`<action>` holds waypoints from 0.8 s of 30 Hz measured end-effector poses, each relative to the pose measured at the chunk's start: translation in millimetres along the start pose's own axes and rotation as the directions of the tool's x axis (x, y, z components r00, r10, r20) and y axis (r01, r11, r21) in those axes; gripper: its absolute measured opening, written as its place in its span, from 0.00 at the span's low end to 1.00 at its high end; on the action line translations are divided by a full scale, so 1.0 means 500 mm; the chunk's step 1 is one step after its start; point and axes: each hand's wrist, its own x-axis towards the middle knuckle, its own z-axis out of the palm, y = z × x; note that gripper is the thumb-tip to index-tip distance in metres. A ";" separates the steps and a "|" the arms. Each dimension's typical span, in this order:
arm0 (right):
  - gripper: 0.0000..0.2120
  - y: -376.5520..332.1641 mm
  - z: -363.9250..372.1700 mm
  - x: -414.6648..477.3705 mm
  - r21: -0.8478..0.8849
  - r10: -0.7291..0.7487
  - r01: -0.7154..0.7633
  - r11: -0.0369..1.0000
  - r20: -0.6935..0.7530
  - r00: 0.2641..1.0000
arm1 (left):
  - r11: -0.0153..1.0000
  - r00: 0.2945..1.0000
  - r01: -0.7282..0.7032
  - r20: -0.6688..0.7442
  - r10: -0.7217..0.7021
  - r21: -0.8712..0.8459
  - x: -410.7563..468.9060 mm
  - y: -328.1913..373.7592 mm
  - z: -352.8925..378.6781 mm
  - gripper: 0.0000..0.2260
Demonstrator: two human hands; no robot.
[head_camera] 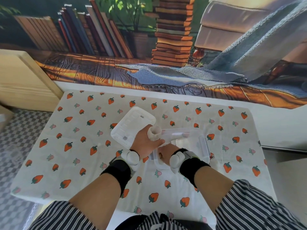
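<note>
A person's two bare forearms reach away from the camera over a counter (259, 123) covered with a white cloth (74, 146) printed with orange strawberries.

The left grip (146, 141) is closed around a small white tube (154, 132). The fingers wrap around its lower part, and its open end points up and away. The tube is held above the counter, over the spot where the lid and the box meet, near the middle of the cloth.

The right grip (166, 154) sits just to the right of the left one and slightly nearer, almost touching it. Its fingers are curled over the near left rim of a clear plastic box (204, 146), holding that edge. The box rests on the cloth, right of centre, with its opening facing up. What lies inside is too faint to make out.

A white rectangular lid (132, 123) lies flat on the cloth, to the left of the box and a little farther away. Its near right corner is hidden behind the left grip.

Each wrist wears a black band carrying a rounded white device, one on the left (131, 157) and one on the right (177, 161). Striped sleeves (249, 205) show at the near edge.

Beyond the counter hangs a printed backdrop (116, 39) showing books, a plant and a blanket. A pale wooden panel (20, 80) stands at the far left.
</note>
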 end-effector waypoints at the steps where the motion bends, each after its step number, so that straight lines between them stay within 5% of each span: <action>1: 0.07 -0.002 0.001 -0.001 0.012 0.004 -0.004 1.000 0.002 1.000 | 1.000 1.000 -0.002 -0.003 0.002 0.002 0.000 -0.002 0.001 0.17; 8: 0.16 0.006 -0.010 -0.019 0.043 0.023 -0.022 0.999 -0.023 0.999 | 1.000 1.000 0.007 0.006 -0.007 0.021 0.004 0.009 0.004 0.15; 15: 0.10 0.017 -0.069 -0.060 0.042 0.018 -0.017 0.999 -0.020 1.000 | 1.000 1.000 0.006 0.015 -0.006 -0.026 0.008 0.019 0.007 0.15; 24: 0.10 0.054 -0.243 -0.165 0.295 0.026 0.048 0.954 -0.240 0.970 | 0.999 1.000 0.011 0.005 -0.010 -0.051 0.004 0.033 0.001 0.13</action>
